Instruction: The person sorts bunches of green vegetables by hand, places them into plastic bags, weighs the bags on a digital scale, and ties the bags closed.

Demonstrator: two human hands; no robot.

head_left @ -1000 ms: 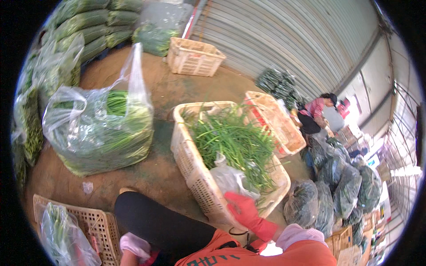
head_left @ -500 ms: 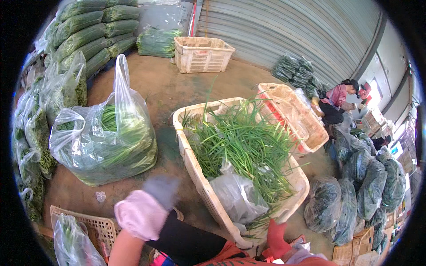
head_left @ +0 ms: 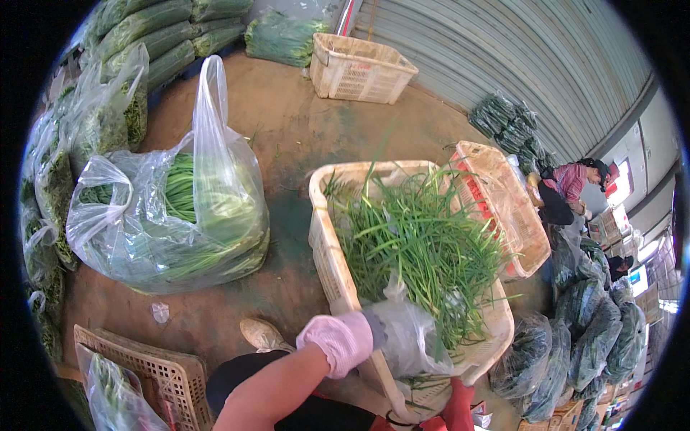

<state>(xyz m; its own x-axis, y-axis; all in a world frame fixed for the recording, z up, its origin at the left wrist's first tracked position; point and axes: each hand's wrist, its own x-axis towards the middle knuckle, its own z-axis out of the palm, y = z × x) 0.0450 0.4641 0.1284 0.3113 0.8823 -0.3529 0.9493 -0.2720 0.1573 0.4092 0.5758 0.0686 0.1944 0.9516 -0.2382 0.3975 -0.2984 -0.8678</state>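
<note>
A cream plastic crate (head_left: 332, 251) in front of me holds a loose heap of long green garlic chives or similar leaves (head_left: 424, 244). Crumpled clear plastic (head_left: 406, 327) lies at its near end. My left hand (head_left: 352, 337), in a grey glove with a pink cuff, reaches across to the crate's near left rim beside this plastic; its fingertips are hidden. My right hand (head_left: 458, 406), red-gloved, is against the crate's near right corner, its fingers mostly out of sight. Left of the crate stands a large clear bag (head_left: 223, 215) full of similar greens, handles upright.
A second cream crate (head_left: 503, 208) adjoins the first at far right; another (head_left: 363, 68) stands by the wall. Filled bags (head_left: 108, 108) line the left, more (head_left: 593, 337) the right. A flat crate (head_left: 165, 366) lies near left. Another person (head_left: 571, 187) crouches at far right.
My left hand has swung right, from over the floor to the crate's near left rim. My right hand stays by the near corner. The view has shifted.
</note>
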